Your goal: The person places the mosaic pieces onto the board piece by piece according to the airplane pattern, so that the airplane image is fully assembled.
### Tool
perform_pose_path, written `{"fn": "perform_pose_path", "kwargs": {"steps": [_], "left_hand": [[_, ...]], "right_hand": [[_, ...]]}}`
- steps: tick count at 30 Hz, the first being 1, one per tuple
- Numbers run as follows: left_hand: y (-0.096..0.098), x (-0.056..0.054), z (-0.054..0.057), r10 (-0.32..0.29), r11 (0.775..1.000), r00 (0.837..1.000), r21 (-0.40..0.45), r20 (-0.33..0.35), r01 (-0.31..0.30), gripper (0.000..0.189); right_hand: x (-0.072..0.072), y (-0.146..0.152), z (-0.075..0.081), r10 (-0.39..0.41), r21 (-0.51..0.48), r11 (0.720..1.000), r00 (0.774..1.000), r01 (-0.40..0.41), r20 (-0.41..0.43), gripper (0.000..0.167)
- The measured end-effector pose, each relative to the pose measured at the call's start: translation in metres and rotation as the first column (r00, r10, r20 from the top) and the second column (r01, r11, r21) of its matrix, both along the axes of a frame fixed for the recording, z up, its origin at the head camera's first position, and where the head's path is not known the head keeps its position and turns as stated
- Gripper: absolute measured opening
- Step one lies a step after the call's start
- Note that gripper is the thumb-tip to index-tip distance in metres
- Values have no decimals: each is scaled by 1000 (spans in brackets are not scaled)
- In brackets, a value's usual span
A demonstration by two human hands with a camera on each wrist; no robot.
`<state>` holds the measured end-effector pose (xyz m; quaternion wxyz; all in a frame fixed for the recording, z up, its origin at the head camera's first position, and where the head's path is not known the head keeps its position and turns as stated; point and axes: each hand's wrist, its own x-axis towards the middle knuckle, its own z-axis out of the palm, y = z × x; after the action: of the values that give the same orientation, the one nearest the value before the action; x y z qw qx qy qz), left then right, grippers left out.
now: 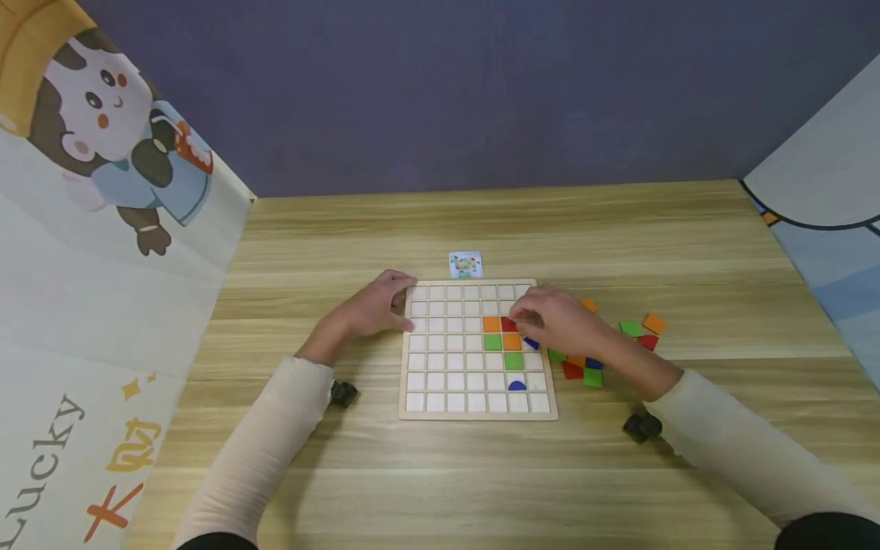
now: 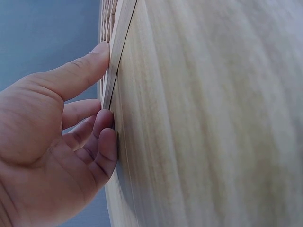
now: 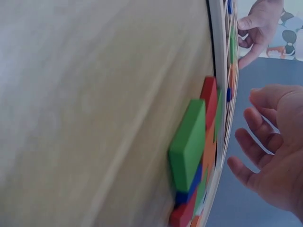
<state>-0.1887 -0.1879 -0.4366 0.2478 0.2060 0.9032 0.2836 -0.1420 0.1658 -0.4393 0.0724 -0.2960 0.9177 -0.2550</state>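
Note:
A square wooden grid board (image 1: 478,415) with white cells lies on the table. My left hand (image 1: 376,305) touches its left edge, thumb and index finger spread apart along the rim; in the left wrist view the other fingers curl beside the board's side. Over the upper right cells hovers my right hand (image 1: 560,317), fingers loosely bent, with no piece visible in them in the right wrist view. Near its fingertips are a red tile (image 1: 508,325) and an orange tile (image 1: 491,325). Partly under the hand lies a blue piece (image 1: 531,344). A blue half-round piece (image 1: 517,386) sits lower down.
Loose coloured tiles lie right of the board, among them a green tile (image 1: 593,377), a red tile (image 1: 571,370) and an orange tile (image 1: 655,323). A small printed card (image 1: 465,264) lies beyond the board's far edge. A dark partition (image 1: 440,99) stands behind the table.

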Motion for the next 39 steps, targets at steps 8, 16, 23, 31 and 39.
{"fn": "perform_pose_path", "kwargs": {"steps": [8, 16, 23, 31, 39], "left_hand": [[-2, 1, 0, 0, 1000, 1000, 11, -8, 0, 88], [-1, 2, 1, 1, 1000, 1000, 17, -14, 0, 88], [-2, 1, 0, 6, 1000, 1000, 26, -14, -5, 88], [-1, 1, 0, 7, 1000, 1000, 22, -13, -7, 88], [-1, 0, -1, 5, 1000, 1000, 10, -11, -4, 88]], "right_hand": [[-1, 13, 7, -27, 20, 999, 999, 28, -44, 13], [-5, 28, 11, -82, 44, 996, 997, 82, -6, 18], [-8, 44, 15, -109, 55, 992, 994, 110, -22, 21], [-13, 65, 16, -111, 53, 992, 992, 114, -57, 25], [-21, 85, 12, -122, 118, 985, 992, 125, -33, 29]]}}
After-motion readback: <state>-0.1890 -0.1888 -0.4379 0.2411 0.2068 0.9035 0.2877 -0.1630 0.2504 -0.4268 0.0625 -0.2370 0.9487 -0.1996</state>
